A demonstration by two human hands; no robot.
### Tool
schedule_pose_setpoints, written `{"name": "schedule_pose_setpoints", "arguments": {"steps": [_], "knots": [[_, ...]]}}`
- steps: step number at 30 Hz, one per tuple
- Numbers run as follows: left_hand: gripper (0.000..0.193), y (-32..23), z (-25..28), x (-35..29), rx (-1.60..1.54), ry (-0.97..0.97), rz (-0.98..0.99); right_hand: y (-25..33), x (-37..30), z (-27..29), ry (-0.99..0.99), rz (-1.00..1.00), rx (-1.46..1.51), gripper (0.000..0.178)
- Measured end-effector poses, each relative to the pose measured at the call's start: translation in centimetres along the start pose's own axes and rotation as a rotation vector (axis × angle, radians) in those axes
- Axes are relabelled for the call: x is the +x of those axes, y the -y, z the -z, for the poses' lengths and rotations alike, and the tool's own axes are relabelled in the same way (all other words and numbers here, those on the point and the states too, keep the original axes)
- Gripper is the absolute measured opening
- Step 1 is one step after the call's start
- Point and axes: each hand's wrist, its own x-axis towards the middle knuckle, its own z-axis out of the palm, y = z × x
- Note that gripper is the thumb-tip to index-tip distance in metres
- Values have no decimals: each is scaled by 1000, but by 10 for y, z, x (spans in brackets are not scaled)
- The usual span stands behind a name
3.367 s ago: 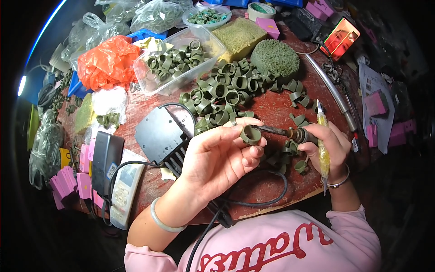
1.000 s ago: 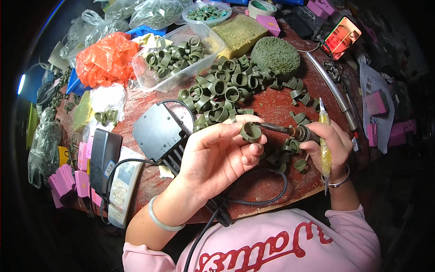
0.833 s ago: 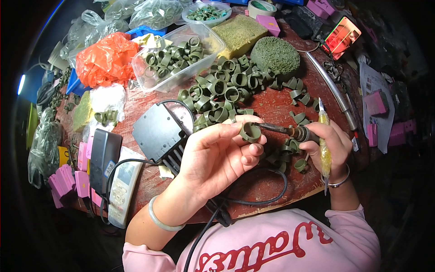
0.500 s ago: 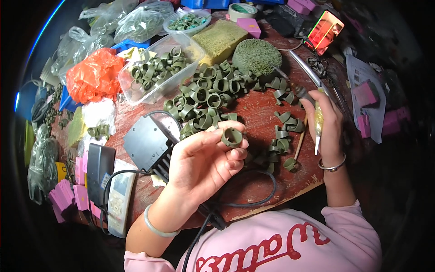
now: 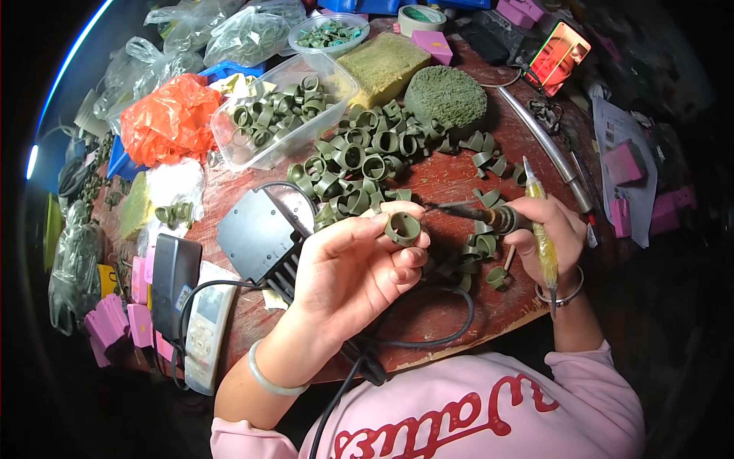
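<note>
Works over a red table (image 5: 505, 310), before a heap of rings (image 5: 375, 164). Holds hands apart: in the right hand (image 5: 567, 239), clasps a yellow tool (image 5: 544, 231) and, crosswise, a dark tool (image 5: 501, 219); in the left hand (image 5: 336, 268), pinches one ring (image 5: 404, 232) just left of the dark tip.

Bright tabletop (image 5: 443, 177) amid dark, fisheye-curved picture edges

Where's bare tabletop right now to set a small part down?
Bare red table shows between the large ring pile and the dark-shafted tool, and at the near edge, right of the black cable. A smaller patch lies between the white plastic and the black box. The far side is crowded: clear tub, yellow-green foam block, orange bag.
</note>
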Motion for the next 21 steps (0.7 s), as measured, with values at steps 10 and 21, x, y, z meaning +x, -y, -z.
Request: {"name": "schedule_pose_setpoints", "arguments": {"steps": [10,21], "knots": [[33,0,0,0,4,-34,-17,1,2,-3,71,69,-105,39],[33,0,-3,0,-7,-53,-7,2,3,-4,72,54,-107,30]]}}
